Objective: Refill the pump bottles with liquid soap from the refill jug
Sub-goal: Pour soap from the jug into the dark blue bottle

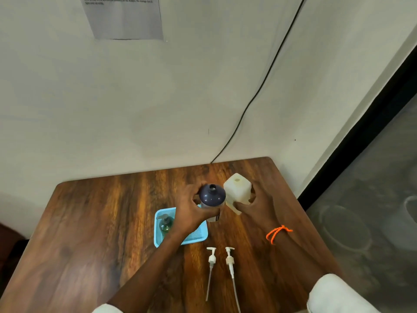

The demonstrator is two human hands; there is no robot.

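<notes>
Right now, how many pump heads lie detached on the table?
2: one pump head and a second pump head lie side by side near the table's front edge, tubes pointing toward the person.

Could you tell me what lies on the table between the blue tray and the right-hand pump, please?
In the head view, the other pump lies between the tray and the right-hand pump, on bare table.

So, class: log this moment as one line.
left hand grips dark bottle | right hand grips refill jug | both open-topped | two pumps on table
</notes>
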